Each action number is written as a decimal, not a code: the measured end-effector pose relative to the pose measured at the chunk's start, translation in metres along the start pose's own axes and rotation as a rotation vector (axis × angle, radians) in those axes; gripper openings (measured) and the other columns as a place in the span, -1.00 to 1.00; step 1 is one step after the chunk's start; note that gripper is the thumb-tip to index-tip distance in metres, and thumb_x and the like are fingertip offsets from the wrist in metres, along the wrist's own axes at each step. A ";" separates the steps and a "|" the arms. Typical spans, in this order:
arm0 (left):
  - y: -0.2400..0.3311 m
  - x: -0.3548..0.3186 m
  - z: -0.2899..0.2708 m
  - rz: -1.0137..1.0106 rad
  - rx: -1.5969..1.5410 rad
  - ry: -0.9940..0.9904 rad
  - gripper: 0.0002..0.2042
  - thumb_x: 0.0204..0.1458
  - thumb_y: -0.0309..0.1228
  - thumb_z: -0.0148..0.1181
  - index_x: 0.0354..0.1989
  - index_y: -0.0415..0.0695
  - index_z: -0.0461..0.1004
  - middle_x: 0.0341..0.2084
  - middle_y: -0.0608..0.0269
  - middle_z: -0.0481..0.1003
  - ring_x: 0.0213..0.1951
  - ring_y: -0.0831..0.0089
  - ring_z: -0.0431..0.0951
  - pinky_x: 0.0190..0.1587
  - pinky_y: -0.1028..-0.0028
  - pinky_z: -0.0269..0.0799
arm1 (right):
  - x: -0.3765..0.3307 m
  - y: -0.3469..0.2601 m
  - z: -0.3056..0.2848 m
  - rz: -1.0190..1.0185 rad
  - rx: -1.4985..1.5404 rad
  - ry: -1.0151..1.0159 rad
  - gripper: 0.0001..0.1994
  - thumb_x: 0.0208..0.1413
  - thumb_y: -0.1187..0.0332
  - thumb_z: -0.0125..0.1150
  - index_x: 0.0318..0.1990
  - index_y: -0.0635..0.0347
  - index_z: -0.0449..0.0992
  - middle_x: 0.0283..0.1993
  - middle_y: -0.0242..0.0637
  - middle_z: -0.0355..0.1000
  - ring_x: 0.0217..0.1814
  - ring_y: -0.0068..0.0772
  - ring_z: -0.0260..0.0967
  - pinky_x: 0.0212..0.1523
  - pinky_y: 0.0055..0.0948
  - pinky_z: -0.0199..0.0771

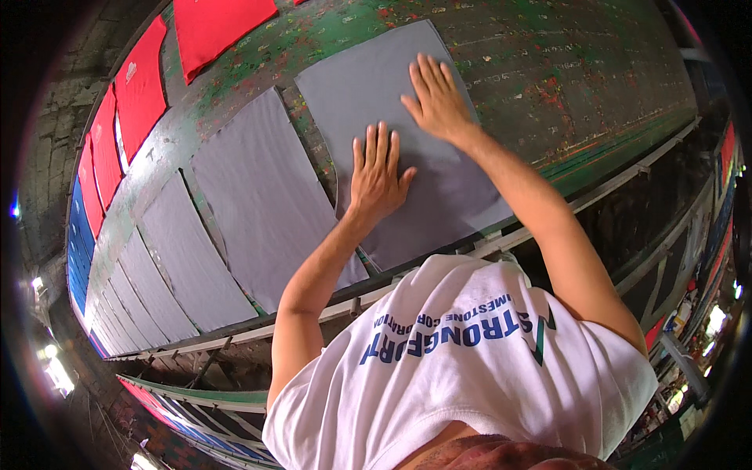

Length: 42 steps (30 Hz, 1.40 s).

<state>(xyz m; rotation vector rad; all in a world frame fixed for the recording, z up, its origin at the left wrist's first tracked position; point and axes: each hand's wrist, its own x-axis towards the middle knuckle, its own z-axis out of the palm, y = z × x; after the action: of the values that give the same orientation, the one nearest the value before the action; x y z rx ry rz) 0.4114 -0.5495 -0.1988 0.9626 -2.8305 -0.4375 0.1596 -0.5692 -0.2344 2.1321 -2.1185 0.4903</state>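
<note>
A grey fabric panel [356, 78] lies flat on the long paint-stained table [564, 86]. On its left-middle part rests my left hand [378, 174], palm down with the fingers stretched out. Farther up and to the right, near the panel's right edge, my right hand [439, 102] lies flat with its fingers slightly apart. Neither hand grips anything. Just left of this panel is a second grey fabric panel [262, 188], separated from it by a narrow gap that shows the table.
Several more grey panels [188, 251] continue in a row toward the left end. Red fabric panels [141, 90] lie along the far side, with blue fabric [78, 251] beyond them. A rail [619, 174] follows the table's near edge. Another long table [204, 399] stands at lower left.
</note>
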 end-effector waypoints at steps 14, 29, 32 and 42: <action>0.030 -0.132 -0.027 0.286 0.082 -0.322 -0.08 0.13 0.21 0.31 0.54 -0.14 0.23 0.60 -0.17 0.00 0.61 -0.19 -0.05 0.55 -0.35 -0.18 | -0.252 -0.059 -0.111 0.293 0.125 -0.287 0.01 0.35 -0.28 0.08 0.63 0.37 -0.06 0.72 0.24 -0.26 0.77 0.26 -0.30 0.69 0.22 -0.27; 0.141 -0.038 0.010 0.769 0.007 -0.466 -0.19 0.22 0.06 0.27 0.51 -0.24 0.25 0.58 -0.07 0.11 0.58 -0.20 0.04 0.57 -0.25 -0.08 | -0.319 -0.016 -0.197 0.157 0.304 -0.412 -0.29 0.37 -0.14 0.14 0.25 0.48 0.53 0.46 0.22 0.36 0.63 0.08 0.15 0.66 0.05 -0.08; 0.155 -0.026 0.002 0.756 0.142 -0.587 -0.19 0.24 0.04 0.24 0.53 -0.25 0.21 0.58 -0.12 0.10 0.58 -0.22 0.03 0.58 -0.25 -0.10 | -0.335 0.027 -0.222 0.144 0.323 -0.129 -0.48 0.39 0.04 0.23 0.25 0.31 0.57 0.45 0.00 0.42 0.56 -0.10 0.29 0.63 -0.08 0.11; 0.337 0.147 0.046 0.673 -0.214 -0.038 -0.28 0.48 0.12 -0.18 0.53 -0.26 0.19 0.50 -0.23 0.18 0.54 -0.27 0.10 0.53 -0.28 -0.01 | -0.458 0.230 -0.290 0.482 0.330 0.311 -0.67 0.28 0.24 0.34 0.09 0.24 0.64 0.16 -0.13 0.58 0.27 -0.05 0.47 0.36 -0.08 0.42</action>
<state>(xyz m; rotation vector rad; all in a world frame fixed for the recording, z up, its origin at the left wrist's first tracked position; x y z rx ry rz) 0.0914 -0.3743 -0.1353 -0.0551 -2.8289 -0.6430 -0.1058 -0.0541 -0.1301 1.5083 -2.4794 1.2018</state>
